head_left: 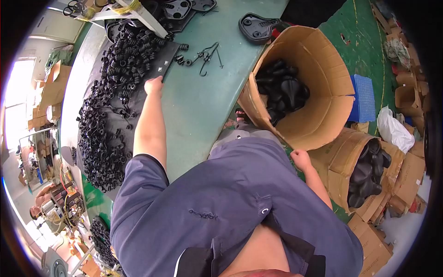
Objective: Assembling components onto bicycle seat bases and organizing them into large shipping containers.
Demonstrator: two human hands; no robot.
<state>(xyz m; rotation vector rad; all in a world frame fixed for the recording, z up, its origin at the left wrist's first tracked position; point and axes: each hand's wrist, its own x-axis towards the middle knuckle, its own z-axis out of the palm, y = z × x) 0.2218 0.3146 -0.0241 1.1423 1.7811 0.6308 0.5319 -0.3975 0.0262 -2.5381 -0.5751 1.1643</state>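
Observation:
My left hand (153, 86) is closed at the edge of a black sheet (159, 64) on the green table. What its fingers hold, if anything, is hidden. Beside it, black coil springs (124, 57) lie in a heap, and a pile of small black clamps (104, 143) spreads nearer to me. A black bent-wire frame (205, 56) rests on the table beyond the hand. My right hand (301, 159) is curled closed at my right side, close to a tall open carton (318, 111). Its contents cannot be made out. Black bicycle saddles (291, 92) fill the carton's bottom.
A black saddle-shaped base (259, 28) lies at the table's far right edge. Another carton (339, 173) of black saddles lies tilted at right. A blue plastic crate (363, 99) and a white bag (394, 129) stand on the floor. A white metal rack (147, 21) crosses the table's far left.

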